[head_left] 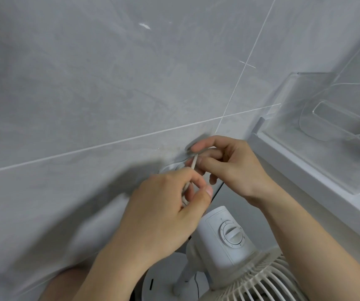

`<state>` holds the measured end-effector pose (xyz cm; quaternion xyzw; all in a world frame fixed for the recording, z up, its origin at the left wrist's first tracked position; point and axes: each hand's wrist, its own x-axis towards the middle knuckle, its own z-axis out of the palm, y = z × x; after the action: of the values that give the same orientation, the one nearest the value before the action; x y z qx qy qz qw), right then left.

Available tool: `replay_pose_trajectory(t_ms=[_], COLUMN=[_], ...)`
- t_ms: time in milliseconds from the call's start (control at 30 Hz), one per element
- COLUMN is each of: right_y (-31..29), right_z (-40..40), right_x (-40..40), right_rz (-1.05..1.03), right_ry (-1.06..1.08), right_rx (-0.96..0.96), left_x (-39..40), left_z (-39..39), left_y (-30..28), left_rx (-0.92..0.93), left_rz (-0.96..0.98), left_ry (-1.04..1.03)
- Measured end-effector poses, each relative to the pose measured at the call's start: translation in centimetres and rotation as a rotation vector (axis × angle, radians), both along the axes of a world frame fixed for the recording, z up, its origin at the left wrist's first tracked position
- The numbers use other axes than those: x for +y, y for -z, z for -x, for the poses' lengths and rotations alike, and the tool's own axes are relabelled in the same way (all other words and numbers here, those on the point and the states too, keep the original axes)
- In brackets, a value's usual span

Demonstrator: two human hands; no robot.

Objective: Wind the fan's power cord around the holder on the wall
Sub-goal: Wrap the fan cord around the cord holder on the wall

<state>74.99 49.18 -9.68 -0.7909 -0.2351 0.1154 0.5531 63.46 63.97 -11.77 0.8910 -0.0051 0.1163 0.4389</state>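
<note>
A thin white power cord [194, 162] runs taut between my two hands, close against the grey tiled wall. My left hand [164, 211] pinches the cord's lower stretch between thumb and curled fingers. My right hand [229, 166] grips the upper stretch with curled fingers, right over the holder [170, 167], a pale round mount on the wall that is mostly hidden behind both hands. The white fan [229, 235], with a round dial on its motor housing, stands directly below my hands.
A white ledge [305, 170] juts out to the right, with a clear plastic holder [337, 118] above it. The fan's grille [272, 283] fills the lower right, its stand and round base [168, 285] below. Grey wall tiles span the left and top.
</note>
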Motion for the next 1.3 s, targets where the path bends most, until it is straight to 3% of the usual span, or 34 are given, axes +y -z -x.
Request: replay_pose_trajectory(t_ms=[267,533,633,833,1133,1300], right_y=[0.1,-0.1,-0.5,0.2,0.3,0.3], right_z=[-0.1,0.0,0.1,1.2,1.7,2.1], right_x=[0.4,0.0,-0.4,0.1,1.4,2.0], right_rz=[0.046,0.057,0.135,0.554,0.413,0.436], right_ry=[0.004,0.017,-0.004,-0.216,-0.119,-0.066], right_rx=[0.002,0.008,0.028,0.153,0.319,0.275], left_x=[1.5,1.6,1.9,1.8,1.6,1.6], left_z=[0.9,1.2,1.3,1.5,1.3,1.2], left_y=[-0.8,-0.3,0.1,0.6,0.4,0.5], left_rx=[0.045,0.137,0.191,0.239,0.298,0.288], left_rz=[-0.286,-0.406,-0.424,-0.530,-0.561,-0.556], left_ry=[-0.305,-0.401,-0.403,-0.370,-0.284,-0.277])
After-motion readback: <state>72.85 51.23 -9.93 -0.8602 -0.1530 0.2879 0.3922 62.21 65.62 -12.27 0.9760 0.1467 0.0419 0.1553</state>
